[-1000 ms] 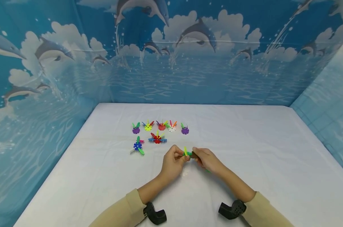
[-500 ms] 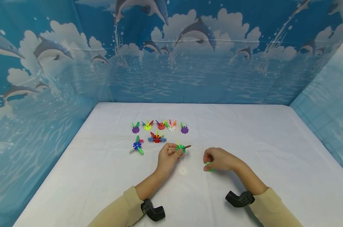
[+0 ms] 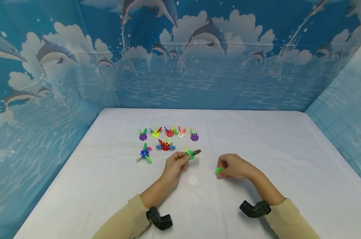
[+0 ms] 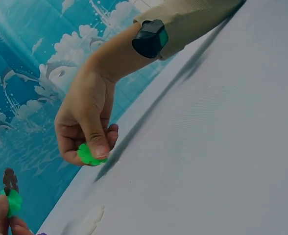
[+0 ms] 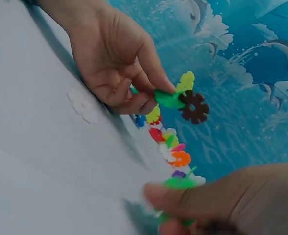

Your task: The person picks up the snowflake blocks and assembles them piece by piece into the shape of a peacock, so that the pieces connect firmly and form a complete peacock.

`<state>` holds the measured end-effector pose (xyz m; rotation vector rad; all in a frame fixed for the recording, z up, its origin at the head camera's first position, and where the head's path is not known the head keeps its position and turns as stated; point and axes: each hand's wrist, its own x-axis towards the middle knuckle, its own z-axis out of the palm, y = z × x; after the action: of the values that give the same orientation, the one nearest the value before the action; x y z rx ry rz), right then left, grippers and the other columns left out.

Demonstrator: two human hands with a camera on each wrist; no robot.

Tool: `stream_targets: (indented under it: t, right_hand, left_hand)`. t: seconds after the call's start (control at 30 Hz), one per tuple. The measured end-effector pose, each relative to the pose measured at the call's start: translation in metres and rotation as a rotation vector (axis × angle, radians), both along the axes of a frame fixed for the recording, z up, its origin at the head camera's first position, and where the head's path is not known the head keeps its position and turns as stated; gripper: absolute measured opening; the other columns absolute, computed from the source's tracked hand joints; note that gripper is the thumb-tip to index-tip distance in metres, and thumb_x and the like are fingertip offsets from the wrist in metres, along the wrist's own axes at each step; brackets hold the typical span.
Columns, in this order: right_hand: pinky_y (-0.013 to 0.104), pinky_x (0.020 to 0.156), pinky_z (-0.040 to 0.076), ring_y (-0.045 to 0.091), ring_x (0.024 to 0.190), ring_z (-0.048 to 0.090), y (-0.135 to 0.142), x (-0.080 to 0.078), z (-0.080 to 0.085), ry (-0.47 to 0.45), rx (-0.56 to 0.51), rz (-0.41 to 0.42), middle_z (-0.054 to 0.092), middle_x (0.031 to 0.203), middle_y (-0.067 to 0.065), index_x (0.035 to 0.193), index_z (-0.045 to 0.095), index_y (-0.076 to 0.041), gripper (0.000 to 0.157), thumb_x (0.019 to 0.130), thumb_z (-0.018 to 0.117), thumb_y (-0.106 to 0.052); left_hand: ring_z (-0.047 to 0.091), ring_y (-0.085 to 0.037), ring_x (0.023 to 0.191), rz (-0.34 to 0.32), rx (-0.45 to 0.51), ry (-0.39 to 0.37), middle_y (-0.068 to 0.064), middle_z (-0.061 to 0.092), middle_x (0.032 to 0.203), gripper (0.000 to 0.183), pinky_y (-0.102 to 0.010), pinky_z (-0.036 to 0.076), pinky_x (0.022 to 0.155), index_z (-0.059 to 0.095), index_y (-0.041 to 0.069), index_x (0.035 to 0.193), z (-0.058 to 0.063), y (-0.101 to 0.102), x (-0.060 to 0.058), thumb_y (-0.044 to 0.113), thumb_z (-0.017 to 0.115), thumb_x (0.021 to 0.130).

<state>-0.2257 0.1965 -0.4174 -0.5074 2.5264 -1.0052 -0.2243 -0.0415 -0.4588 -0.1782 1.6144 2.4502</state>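
A white table (image 3: 258, 139) fills the space between dolphin-printed blue walls (image 3: 180, 59). The left hand (image 3: 175, 166) pinches a small cluster of snowflake discs (image 3: 192, 153), green, yellow and brown, raised just above the cloth. The right hand (image 3: 234, 166), well apart from it, grips a single green disc (image 3: 219, 170) low over the table. Between the hands lies a white disc (image 3: 192, 180), flat. Beyond them stand a row of assembled disc flowers (image 3: 168, 133), with a red one (image 3: 165, 145) and a blue one (image 3: 145, 153) nearer.
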Motion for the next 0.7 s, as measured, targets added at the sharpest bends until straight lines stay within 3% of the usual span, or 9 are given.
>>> stream_targets:
  t: [0.1, 0.2, 0.3, 0.4, 0.6, 0.7]
  right_hand:
    - [0.028, 0.06, 0.05, 0.019, 0.061, 0.062, -0.009, 0.0, -0.003, 0.017, -0.191, -0.042, 0.062, 0.071, 0.003, 0.087, 0.06, -0.002, 0.017, 0.085, 0.076, -0.01]
    - [0.028, 0.067, 0.056, 0.025, 0.073, 0.07, -0.02, 0.001, -0.007, 0.039, -0.357, -0.064, 0.069, 0.082, 0.01, 0.096, 0.064, 0.003, 0.014, 0.089, 0.071, -0.007]
    - [0.029, 0.07, 0.057, 0.027, 0.08, 0.072, -0.031, 0.005, -0.013, 0.094, -0.443, -0.078, 0.071, 0.087, 0.015, 0.1, 0.064, 0.007, 0.015, 0.091, 0.068, -0.005]
    - [0.028, 0.067, 0.057, 0.023, 0.078, 0.072, -0.041, 0.01, -0.019, 0.24, -0.446, -0.066, 0.072, 0.086, 0.015, 0.098, 0.065, 0.005, 0.011, 0.091, 0.067, -0.004]
    - [0.024, 0.056, 0.054, 0.01, 0.064, 0.068, -0.053, 0.017, -0.029, 0.695, -0.304, -0.022, 0.07, 0.075, 0.005, 0.092, 0.06, -0.004, 0.012, 0.088, 0.07, 0.0]
    - [0.021, 0.053, 0.052, 0.006, 0.059, 0.063, -0.055, 0.017, -0.032, 0.813, -0.269, -0.016, 0.067, 0.069, 0.0, 0.09, 0.058, -0.006, 0.016, 0.085, 0.071, 0.002]
  left_hand:
    - [0.055, -0.007, 0.066, -0.009, 0.045, -0.026, -0.001, 0.061, 0.078, 0.007, -0.015, 0.047, 0.061, 0.059, 0.006, 0.092, 0.002, 0.0, 0.0, 0.002, 0.064, 0.093]
    - [0.064, -0.008, 0.07, -0.032, 0.132, -0.05, -0.005, 0.063, 0.081, 0.009, -0.015, 0.053, 0.066, 0.056, 0.004, 0.092, 0.003, 0.0, 0.0, -0.004, 0.06, 0.093]
    - [0.068, -0.011, 0.073, -0.047, 0.169, -0.069, -0.007, 0.064, 0.082, 0.009, -0.016, 0.054, 0.069, 0.054, 0.002, 0.091, 0.005, -0.001, 0.001, -0.007, 0.057, 0.093]
    - [0.068, -0.01, 0.074, -0.057, 0.175, -0.088, -0.006, 0.066, 0.081, 0.007, -0.016, 0.054, 0.069, 0.058, 0.001, 0.09, 0.006, -0.001, 0.001, -0.005, 0.058, 0.093]
    - [0.064, -0.006, 0.07, -0.083, 0.164, -0.103, -0.003, 0.065, 0.078, 0.005, -0.014, 0.052, 0.064, 0.062, 0.003, 0.092, 0.007, 0.001, 0.003, 0.0, 0.06, 0.095]
    - [0.065, -0.006, 0.07, -0.09, 0.187, -0.103, -0.004, 0.066, 0.077, 0.008, -0.013, 0.052, 0.065, 0.062, 0.003, 0.09, 0.008, 0.002, 0.005, -0.001, 0.059, 0.095]
